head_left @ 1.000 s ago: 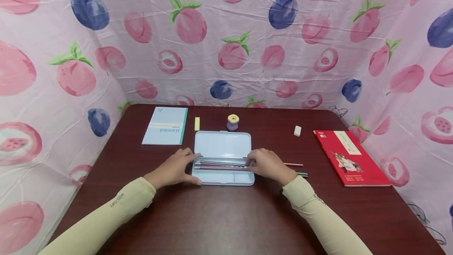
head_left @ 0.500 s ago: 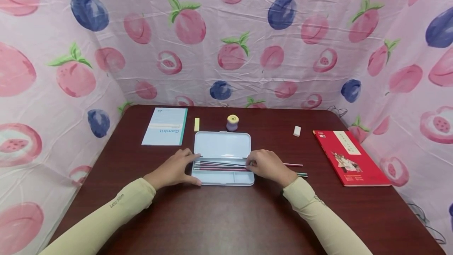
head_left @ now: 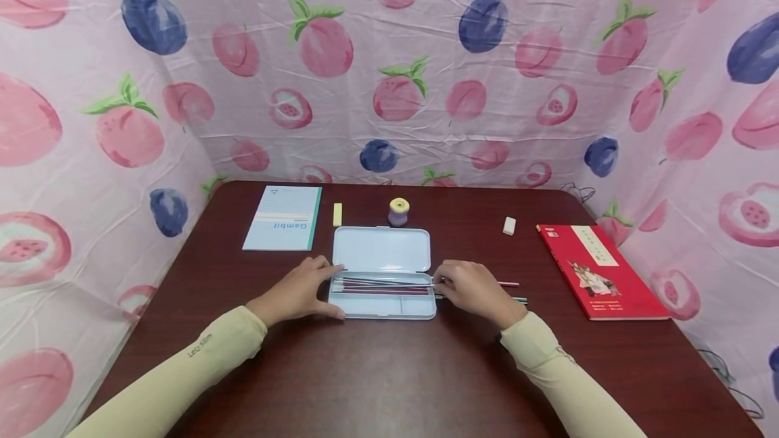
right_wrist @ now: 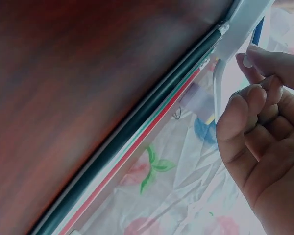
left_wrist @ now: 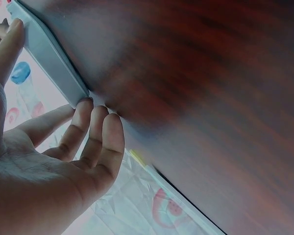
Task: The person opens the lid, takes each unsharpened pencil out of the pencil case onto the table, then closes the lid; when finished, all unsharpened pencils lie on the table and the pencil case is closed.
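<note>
The open case [head_left: 382, 269], lying mid-counter [head_left: 389, 370], is being steadied by the left hand [head_left: 298, 293], fingers straight against its end. Pencils [head_left: 380, 284] are being settled inside; the right hand [head_left: 471, 289] is loosely curled, its grip unclear. Loose pencils [head_left: 517, 299] are likely being fetched next.

- Pencil case [head_left: 382, 249]: smooth, matt pale-blue plastic.
- Surface [head_left: 389, 370] under it: dark wood grain, slight sheen.
- Backdrop [head_left: 426, 53] behind it: wrinkled printed cloth.
</note>
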Demonstrator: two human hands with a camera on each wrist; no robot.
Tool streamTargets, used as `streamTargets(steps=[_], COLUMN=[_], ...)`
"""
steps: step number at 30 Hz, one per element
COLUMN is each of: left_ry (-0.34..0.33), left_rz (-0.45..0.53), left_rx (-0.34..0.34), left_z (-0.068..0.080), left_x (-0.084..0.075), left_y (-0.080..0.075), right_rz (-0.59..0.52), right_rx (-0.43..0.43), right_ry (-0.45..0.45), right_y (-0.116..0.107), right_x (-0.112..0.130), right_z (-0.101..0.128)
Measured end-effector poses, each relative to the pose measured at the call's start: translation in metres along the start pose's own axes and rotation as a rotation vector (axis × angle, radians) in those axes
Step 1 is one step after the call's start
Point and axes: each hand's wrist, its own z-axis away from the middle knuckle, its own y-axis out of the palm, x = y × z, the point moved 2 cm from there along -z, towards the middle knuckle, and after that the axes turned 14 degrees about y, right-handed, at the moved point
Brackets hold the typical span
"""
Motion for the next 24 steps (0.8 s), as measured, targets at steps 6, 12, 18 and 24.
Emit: streamTargets(steps=[6, 12, 18, 24], left_ry=[0.004, 0.009, 0.017, 0.017], left_rz=[-0.002, -0.007, -0.015, -0.01], left_rx=[-0.001, -0.004, -0.003, 0.0], left_z=[0.0, -0.001, -0.001, -0.001], left_x=[0.001, 0.002, 0.001, 0.0], left_y=[0.001, 0.001, 0.001, 0.0], right_rz=[0.006, -0.005, -0.025, -0.045], right_rx=[-0.006, -0.029, -0.04, -0.029], right_ry=[0.02, 0.039, 0.049, 0.065], right_y=[-0.004, -0.009, -0.013, -0.018], right_x=[-0.008, -0.017, -0.028, -0.041], right_z=[0.008, 0.014, 0.02, 0.027])
